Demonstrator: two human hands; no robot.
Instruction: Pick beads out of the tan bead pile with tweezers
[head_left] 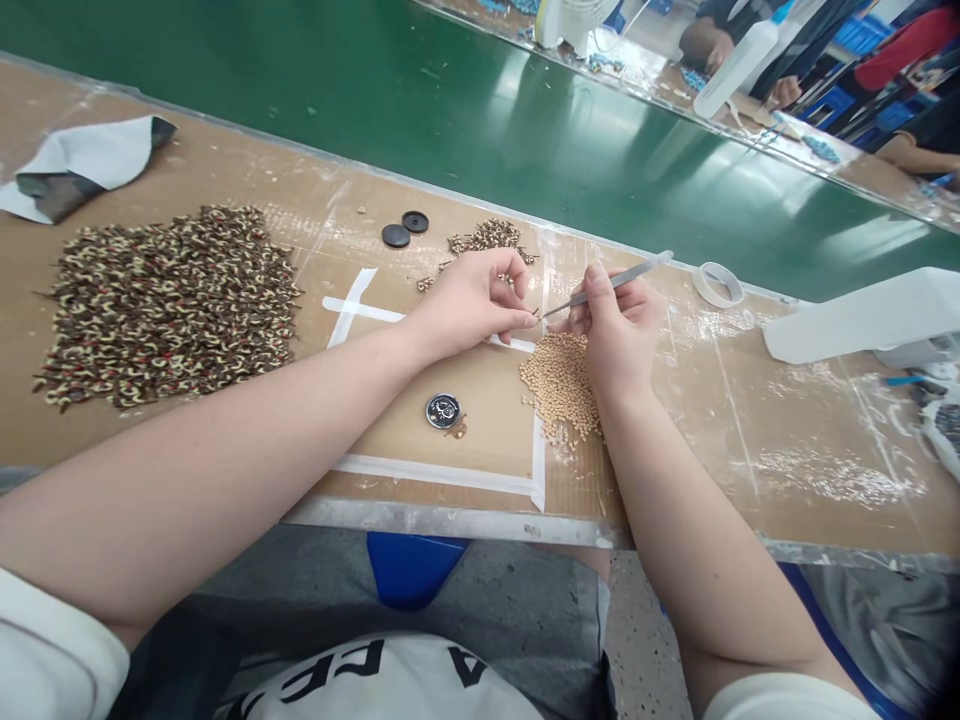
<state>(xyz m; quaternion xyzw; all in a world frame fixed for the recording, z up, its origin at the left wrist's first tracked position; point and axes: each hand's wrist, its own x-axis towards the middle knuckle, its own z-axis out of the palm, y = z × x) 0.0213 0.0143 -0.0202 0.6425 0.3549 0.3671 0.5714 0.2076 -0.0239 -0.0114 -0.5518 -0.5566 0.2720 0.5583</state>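
My left hand (480, 300) is closed, thumb and forefinger pinching a tiny dark piece (536, 314) whose kind is too small to make out. My right hand (622, 320) grips metal tweezers (637, 270), their tip touching or very near that piece. Just below the right hand lies a heap of small tan disc-like pieces (559, 385). Beyond my left hand is a small pile of brown-and-cream pieces (491, 236), partly hidden by the hand. Nearer to me sits a small round metal tin (442, 411) with something dark in it and a brown smear beside it.
A large heap of dark-and-cream pieces (172, 310) covers the left. Two black round lids (405, 229) lie at the back. White tape (442, 474) marks the board. Rightward are a tape ring (718, 285) and a white bottle (862, 315). Co-workers' hands (784, 93) show across the green belt (337, 90).
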